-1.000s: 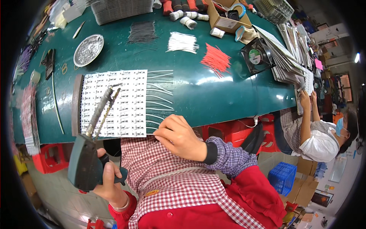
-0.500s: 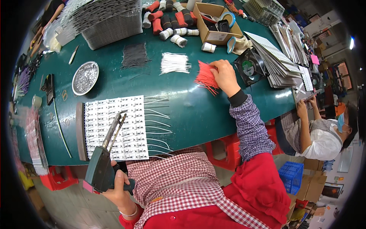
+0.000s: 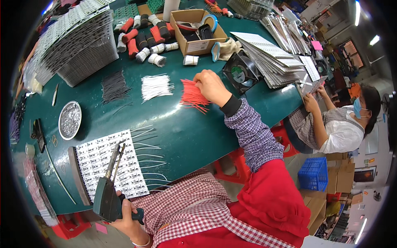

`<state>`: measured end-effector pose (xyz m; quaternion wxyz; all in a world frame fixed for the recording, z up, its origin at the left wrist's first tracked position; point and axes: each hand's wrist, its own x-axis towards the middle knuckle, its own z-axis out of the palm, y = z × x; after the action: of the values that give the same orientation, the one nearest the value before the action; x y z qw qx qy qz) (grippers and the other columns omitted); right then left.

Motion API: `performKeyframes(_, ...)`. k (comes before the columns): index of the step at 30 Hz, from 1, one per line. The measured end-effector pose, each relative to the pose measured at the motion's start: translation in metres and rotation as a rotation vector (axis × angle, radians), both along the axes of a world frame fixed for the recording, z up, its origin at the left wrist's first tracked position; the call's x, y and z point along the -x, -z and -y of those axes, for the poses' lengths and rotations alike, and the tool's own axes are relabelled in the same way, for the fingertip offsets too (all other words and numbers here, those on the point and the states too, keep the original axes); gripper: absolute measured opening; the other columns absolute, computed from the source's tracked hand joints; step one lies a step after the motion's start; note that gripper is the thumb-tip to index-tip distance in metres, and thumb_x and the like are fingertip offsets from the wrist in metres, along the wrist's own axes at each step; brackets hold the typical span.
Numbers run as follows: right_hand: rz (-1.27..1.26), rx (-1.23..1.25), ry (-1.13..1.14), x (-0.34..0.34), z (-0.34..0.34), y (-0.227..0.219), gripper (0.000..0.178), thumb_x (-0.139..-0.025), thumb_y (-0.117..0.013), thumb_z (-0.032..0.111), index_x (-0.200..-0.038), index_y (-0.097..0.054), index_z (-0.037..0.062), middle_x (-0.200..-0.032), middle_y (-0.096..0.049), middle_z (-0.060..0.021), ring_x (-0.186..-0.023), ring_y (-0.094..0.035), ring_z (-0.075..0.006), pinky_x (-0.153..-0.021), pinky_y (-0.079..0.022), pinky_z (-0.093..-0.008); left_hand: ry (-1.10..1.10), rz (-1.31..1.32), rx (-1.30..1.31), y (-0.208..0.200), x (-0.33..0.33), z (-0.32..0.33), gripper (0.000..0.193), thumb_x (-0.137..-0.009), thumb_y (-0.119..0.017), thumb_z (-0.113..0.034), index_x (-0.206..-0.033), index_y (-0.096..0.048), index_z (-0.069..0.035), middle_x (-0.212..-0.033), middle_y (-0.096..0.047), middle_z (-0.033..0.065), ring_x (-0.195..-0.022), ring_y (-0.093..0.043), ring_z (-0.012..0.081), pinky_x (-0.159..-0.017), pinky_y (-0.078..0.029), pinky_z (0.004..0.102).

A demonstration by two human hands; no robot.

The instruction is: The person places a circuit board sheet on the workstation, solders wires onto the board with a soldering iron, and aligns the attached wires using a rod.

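Note:
My left hand (image 3: pixel 129 221) grips a dark green soldering gun (image 3: pixel 106 198) by its handle. The gun's long metal tip (image 3: pixel 114 159) points up over a white panel of small circuit boards (image 3: pixel 103 165), from whose right edge white and black wires stick out. My right hand (image 3: pixel 211 87) is on the right part of a pile of red wires (image 3: pixel 191 97), fingers bent and closed at the strands. How many wires are pinched is hidden. Left of that lie white wires (image 3: pixel 156 87) and black wires (image 3: pixel 115 87).
A metal bowl of silvery solder (image 3: pixel 70 120) stands left of the wires. Behind are a cardboard box (image 3: pixel 197 48), bundled wires (image 3: pixel 140 41) and stacked panels (image 3: pixel 89 53). A black fan (image 3: pixel 241 74) stands right of my hand. A masked person (image 3: pixel 345 120) sits at right.
My view has turned, so the table appears shifted left and tilted. My right hand stays at the red wires, fingers curled, and the soldering gun stays over the panel.

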<state>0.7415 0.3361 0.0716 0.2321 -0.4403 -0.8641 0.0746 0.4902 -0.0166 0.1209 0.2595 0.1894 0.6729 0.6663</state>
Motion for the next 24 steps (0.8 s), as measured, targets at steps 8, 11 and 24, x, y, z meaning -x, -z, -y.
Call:
performKeyframes(8,-0.013,-0.073,0.011,-0.006,0.008,-0.008,0.006,-0.082,-0.063,0.007,-0.084,-0.066,0.0024,-0.082,-0.06,-0.0148,-0.087,-0.057,-0.0342,-0.077,-0.046,-0.0435,0.043,-0.009,-0.006,-0.003,-0.002,0.004,0.035,-0.082,-0.061,0.008,-0.116,-0.053,0.009,-0.107,-0.063,0.0165,-0.057,-0.054,0.011,-0.047,-0.042,0.0232)
performKeyframes(11,-0.028,-0.07,-0.01,-0.006,0.011,-0.013,0.006,-0.083,-0.062,0.007,-0.085,-0.064,0.0021,-0.082,-0.06,-0.0145,-0.086,-0.059,-0.0337,-0.075,-0.047,-0.0428,0.055,0.009,-0.008,-0.003,-0.002,0.007,0.034,-0.081,-0.06,0.009,-0.115,-0.054,0.01,-0.103,-0.064,0.0163,-0.055,-0.053,0.0101,-0.047,-0.042,0.0232)
performKeyframes(24,0.273,-0.241,-0.253,0.028,0.05,-0.076,0.012,-0.075,-0.06,0.001,-0.085,-0.066,0.0035,-0.079,-0.059,-0.0086,-0.083,-0.06,-0.029,-0.071,-0.05,-0.0405,0.055,-0.03,-0.046,-0.001,0.0,0.022,0.041,-0.081,-0.061,0.007,-0.121,-0.05,0.006,-0.107,-0.062,0.0182,-0.051,-0.05,0.0109,-0.044,-0.04,0.0224)
